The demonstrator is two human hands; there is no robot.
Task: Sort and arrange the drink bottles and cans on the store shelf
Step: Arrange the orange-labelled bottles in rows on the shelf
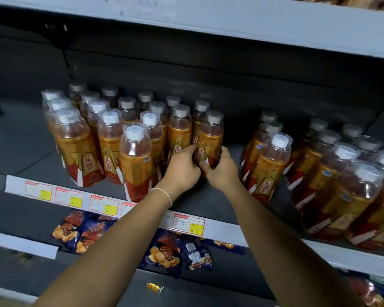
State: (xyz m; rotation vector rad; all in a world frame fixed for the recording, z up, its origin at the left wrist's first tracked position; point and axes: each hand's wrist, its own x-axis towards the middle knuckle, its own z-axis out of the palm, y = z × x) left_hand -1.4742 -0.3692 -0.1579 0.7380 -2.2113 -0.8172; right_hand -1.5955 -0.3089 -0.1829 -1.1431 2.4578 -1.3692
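Observation:
Several amber drink bottles with gold-and-red labels and grey caps stand in rows on the dark shelf (208,202). Both my hands meet on one bottle (210,138) at the right end of the left group. My left hand (182,168) grips its lower left side and my right hand (222,169) grips its lower right side. Its base is hidden behind my fingers. A front bottle (136,160) stands just left of my left wrist. A second group of the same bottles (271,167) stands to the right, apart from the held one.
A gap of bare shelf lies between the two bottle groups. Price tags (189,224) line the shelf's white front edge. Blue snack bags (164,253) lie on the shelf below, with a small yellow item (154,288) lower down. A white shelf (231,21) overhangs above.

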